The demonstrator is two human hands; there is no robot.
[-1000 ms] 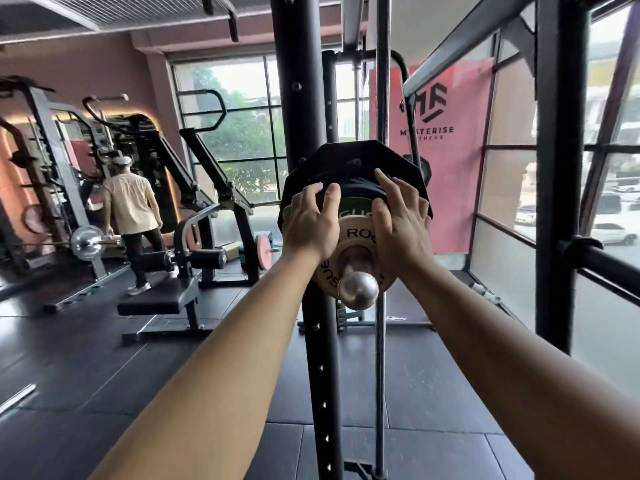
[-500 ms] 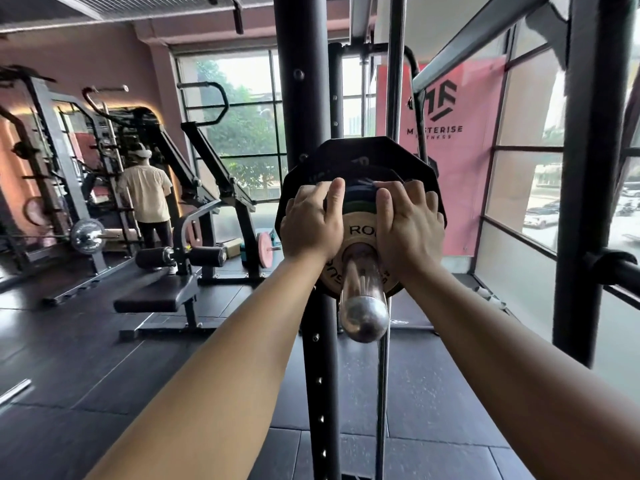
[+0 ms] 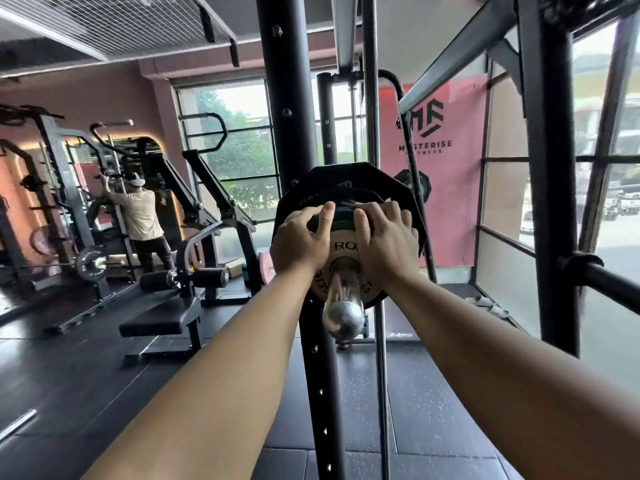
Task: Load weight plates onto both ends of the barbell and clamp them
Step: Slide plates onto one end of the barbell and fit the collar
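Gym floor [image 3: 433,410]: dark rubber tiles, seams visible, faint sheen from daylight. Far wall is mostly window [image 3: 239,150], green foliage outside; right side also glazed, street and parked vehicles beyond. Pink banner [image 3: 446,188] with a dark logo hangs at right of centre. Ceiling has a wire mesh panel at upper left.

Black rack upright [image 3: 287,133], drilled with holes, runs top to bottom through mid-frame. A thinner chrome guide rod [image 3: 372,98] stands just beside it on the right. A second black post [image 3: 550,168] stands at right, with a horizontal arm coming off it.

Left half of the room: plate-loaded machine [image 3: 194,188] with an angled frame, padded black bench [image 3: 162,318] in front of it, foam rollers alongside. Another person [image 3: 143,216] in a light shirt and cap stands with back turned at a rack near the far left wall.

Barbell sleeve [image 3: 343,306]: chrome, end cap pointing toward the viewer, racked beside the upright. Large black plate [image 3: 349,185], many-sided, sits on it furthest in. In front of that, a small pale plate [image 3: 346,247] with partial lettering "RO", green edge showing at its top.

Left hand [image 3: 299,240]: grip spread, fingers curled over the upper left of the plates. Right hand [image 3: 384,237]: same on the upper right, fingers lying flat across the top. Neither hand is clenched around anything; both press against the plate faces. No collar is visible on the sleeve.
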